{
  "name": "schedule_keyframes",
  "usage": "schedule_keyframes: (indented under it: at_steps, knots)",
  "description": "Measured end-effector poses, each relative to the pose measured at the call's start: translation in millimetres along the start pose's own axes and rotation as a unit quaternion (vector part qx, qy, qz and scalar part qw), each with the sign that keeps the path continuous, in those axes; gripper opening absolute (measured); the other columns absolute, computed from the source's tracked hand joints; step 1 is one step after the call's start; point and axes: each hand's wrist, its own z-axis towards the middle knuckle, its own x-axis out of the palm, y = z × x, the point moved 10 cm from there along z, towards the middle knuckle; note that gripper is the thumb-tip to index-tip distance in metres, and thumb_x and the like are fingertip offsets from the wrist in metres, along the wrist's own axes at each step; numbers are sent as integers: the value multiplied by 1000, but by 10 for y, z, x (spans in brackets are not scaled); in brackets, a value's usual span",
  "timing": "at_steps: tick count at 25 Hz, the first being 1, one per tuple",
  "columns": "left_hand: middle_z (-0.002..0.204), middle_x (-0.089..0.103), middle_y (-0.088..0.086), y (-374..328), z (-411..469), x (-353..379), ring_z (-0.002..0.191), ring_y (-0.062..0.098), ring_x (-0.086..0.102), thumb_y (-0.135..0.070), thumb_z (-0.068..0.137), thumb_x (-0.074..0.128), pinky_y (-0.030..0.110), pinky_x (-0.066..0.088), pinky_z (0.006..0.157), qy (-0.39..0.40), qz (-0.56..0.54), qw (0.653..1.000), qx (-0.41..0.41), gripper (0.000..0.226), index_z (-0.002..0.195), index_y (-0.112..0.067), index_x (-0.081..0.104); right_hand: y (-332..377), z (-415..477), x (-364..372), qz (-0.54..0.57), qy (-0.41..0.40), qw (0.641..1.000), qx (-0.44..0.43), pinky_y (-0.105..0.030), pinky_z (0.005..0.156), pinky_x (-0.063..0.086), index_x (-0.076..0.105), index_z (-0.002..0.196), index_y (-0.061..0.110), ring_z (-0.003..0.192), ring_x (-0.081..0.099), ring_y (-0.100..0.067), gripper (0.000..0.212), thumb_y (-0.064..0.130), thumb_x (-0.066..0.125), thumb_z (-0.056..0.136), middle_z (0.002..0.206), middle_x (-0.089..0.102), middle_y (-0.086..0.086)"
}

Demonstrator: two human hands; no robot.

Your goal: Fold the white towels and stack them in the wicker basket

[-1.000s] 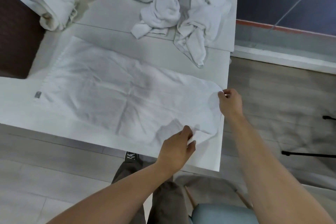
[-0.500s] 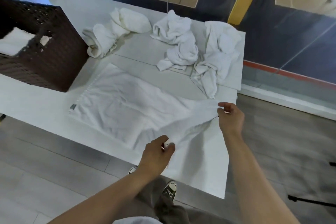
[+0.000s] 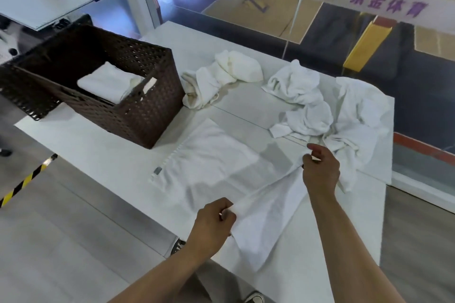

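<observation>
Near corners now ride higher off the counter [image 3: 98, 150], left hand [image 3: 211, 226] and right hand [image 3: 321, 171] fingers [image 3: 315, 149] pinching the towel [image 3: 221, 162], far end flat beside the wicker basket [image 3: 147, 115]; carry level, match hems.

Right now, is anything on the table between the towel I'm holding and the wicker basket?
Nothing visible. Only bare table lies between the towel and the wicker basket. The crumpled towels sit farther back and right, and the basket holds a folded towel.
</observation>
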Motion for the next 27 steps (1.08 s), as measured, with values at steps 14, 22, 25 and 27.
schedule_keyframes:
  at_steps: [14, 22, 25, 27]
  knots:
    - [81, 70, 9, 673, 1213, -1784, 67, 21, 72, -5, 94, 60, 42, 63, 70, 22, -83, 994, -66, 15, 88, -15, 69, 1102, 139, 2130, -51, -8, 998, -47, -22, 79, 54, 69, 117, 23, 76, 64, -4, 31, 10, 58, 92, 108, 68, 8]
    - [86, 73, 5, 1200, 1571, -2150, 60, 22, 73, -10, 96, 56, 25, 57, 60, -51, -40, 989, -132, 14, 92, -19, 66, 1082, 307, 3441, -95, 121, 986, -69, -14, 78, 39, 64, 126, 16, 97, 66, -17, 32, 10, 56, 95, 114, 68, 0]
    - [86, 72, 1, 1379, 1770, -2233, 59, 19, 73, -13, 98, 55, 31, 59, 66, -67, -7, 986, -152, 13, 91, -21, 63, 866, 319, 3770, -87, 192, 977, -44, -30, 83, 52, 55, 138, 23, 93, 66, -15, 40, 18, 56, 98, 121, 61, 5]
    - [85, 72, 2, 1536, 1872, -2257, 60, 19, 73, -16, 97, 58, 36, 61, 70, -65, 3, 983, -174, 8, 90, -19, 62, 701, 245, 3875, -110, 233, 966, -36, -29, 82, 48, 46, 144, 29, 94, 63, -14, 47, 24, 57, 99, 124, 54, 7]
